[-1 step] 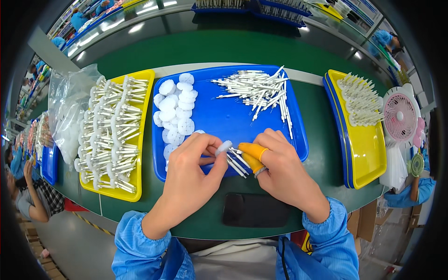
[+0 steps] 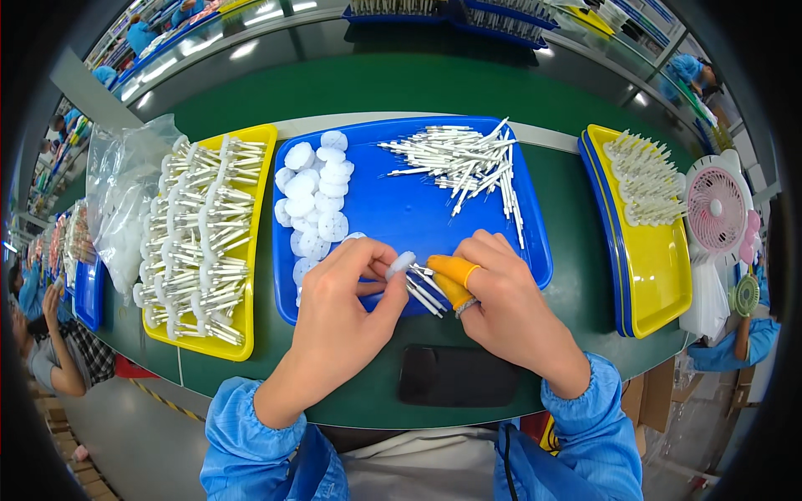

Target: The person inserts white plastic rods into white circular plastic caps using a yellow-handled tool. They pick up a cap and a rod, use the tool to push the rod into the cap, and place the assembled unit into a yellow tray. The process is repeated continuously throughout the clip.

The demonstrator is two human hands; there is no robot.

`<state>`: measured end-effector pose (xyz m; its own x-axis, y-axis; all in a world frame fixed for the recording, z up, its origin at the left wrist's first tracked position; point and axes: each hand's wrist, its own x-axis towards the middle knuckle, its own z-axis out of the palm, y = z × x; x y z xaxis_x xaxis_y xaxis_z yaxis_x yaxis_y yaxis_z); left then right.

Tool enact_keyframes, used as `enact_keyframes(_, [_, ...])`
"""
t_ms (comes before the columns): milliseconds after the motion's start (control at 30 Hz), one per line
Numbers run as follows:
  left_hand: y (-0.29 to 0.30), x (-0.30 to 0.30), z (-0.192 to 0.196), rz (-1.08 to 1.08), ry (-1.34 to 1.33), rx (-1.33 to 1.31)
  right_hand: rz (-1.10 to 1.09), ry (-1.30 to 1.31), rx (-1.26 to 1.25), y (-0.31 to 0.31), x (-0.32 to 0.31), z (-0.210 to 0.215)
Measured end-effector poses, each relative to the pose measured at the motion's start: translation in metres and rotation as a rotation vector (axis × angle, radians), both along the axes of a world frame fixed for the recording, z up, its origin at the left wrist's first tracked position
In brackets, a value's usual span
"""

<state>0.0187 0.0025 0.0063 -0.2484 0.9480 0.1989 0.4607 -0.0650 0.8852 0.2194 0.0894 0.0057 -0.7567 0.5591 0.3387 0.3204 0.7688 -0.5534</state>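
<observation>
My left hand [image 2: 347,292] pinches a translucent white scalloped disc [image 2: 401,265] between thumb and fingers, over the near edge of a blue tray [image 2: 401,221]. Several thin white rods [image 2: 426,290] stick out from the disc toward the right. Orange finger cots cover two fingertips of my right hand [image 2: 501,292], which are closed beside the disc; a rod seems to be between them, largely hidden. Loose discs [image 2: 305,194] are heaped along the tray's left side. A pile of loose white rods with fine wire ends [image 2: 459,159] lies at its far right.
To the left, a yellow tray [image 2: 242,326] carries rows of rod-filled discs, beside a clear plastic bag [image 2: 125,192]. On the right are stacked trays, the top one yellow [image 2: 660,284], and a pink fan [image 2: 717,209]. A black phone [image 2: 458,376] lies near the table's front edge.
</observation>
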Motion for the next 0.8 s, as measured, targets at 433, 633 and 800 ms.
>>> enact_keyframes(433, [-0.005,0.002,-0.008,-0.011,0.121,0.073,-0.007,0.062,-0.070,-0.015,-0.012,0.003])
enact_keyframes(633, [-0.008,0.009,-0.010,-0.028,0.176,0.069,-0.064,0.112,-0.085,-0.020,-0.014,-0.001])
enact_keyframes(800, [-0.006,0.012,-0.012,-0.020,0.167,0.055,-0.122,0.105,-0.072,-0.008,-0.012,0.002])
